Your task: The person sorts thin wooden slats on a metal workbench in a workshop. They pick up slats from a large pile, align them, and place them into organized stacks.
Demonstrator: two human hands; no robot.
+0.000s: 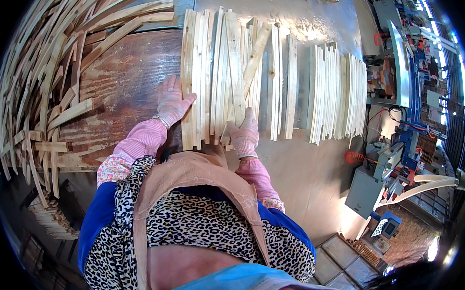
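My left hand (172,101), in a pale thin glove, lies with fingers stretched out along the left side of a row of wooden strips (201,79). Its thumb touches the outermost strip. At the near ends of the row is my right hand (244,136), gloved too, with thumb and fingers apart on the strips. Close to it, a slanted strip (257,56) lies across the others. Another strip (234,62) leans slightly over its neighbours. What is under the right palm is hidden.
A tangled heap of wooden strips (48,75) covers the left of the worn wooden board (130,71). Straighter bundled strips (326,94) lie to the right on the smooth table (301,168). Machines with a grey box (364,193) and red coiled hoses stand beyond the right edge.
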